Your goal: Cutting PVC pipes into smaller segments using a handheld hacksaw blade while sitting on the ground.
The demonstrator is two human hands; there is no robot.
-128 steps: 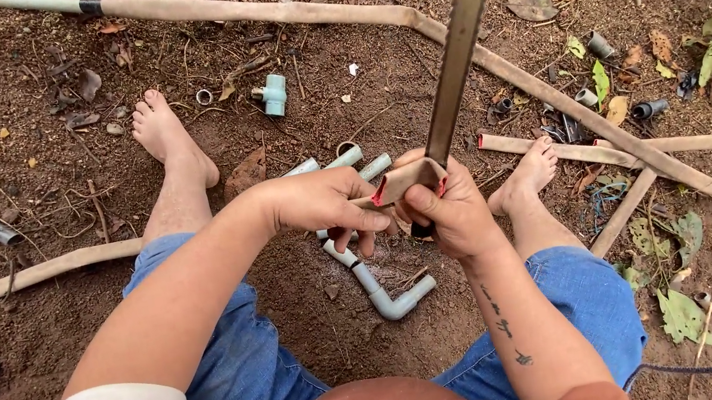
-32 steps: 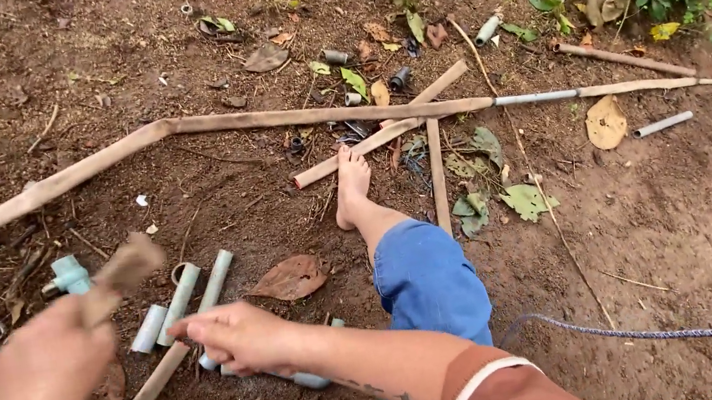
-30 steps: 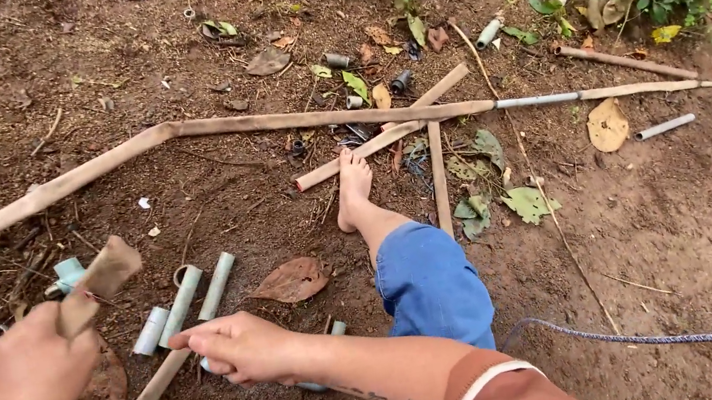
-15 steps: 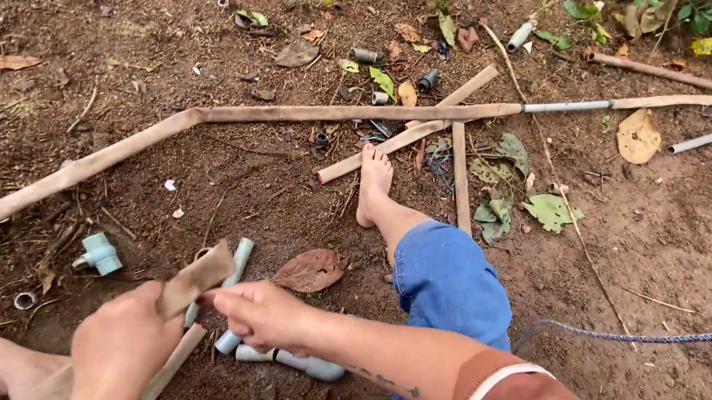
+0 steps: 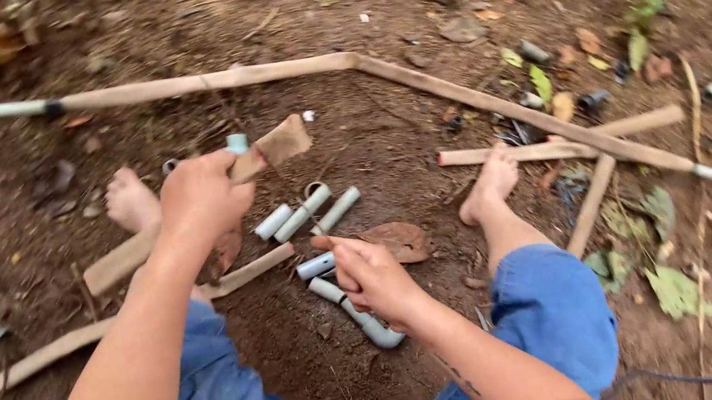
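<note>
Two hands: both of the seated person, raised or resting over bare soil between the spread legs.
Left hand (image 5: 204,199): lifted above the ground, fingers wrapped tight around a flat wooden stick (image 5: 189,217); the stick's broad end juts up and to the right past the knuckles, its lower end slants down-left toward the left foot (image 5: 130,198).
Right hand (image 5: 377,274): low on the ground, fingers bent and close together, resting on a curved grey pipe piece (image 5: 362,314); whether they actually pinch it cannot be told.
Short pipe pieces (image 5: 306,213): three pale grey lengths lying side by side on the soil, just above the right hand; a fourth short length (image 5: 316,266) lies touching or just beside the right thumb.
Dry brown leaf (image 5: 398,241): flat on the soil, just right of the right hand.
Long pole (image 5: 207,81): runs across the ground beyond the feet, bending down to the right.
Right foot (image 5: 492,189): bare, near loose wooden slats (image 5: 518,152).
</note>
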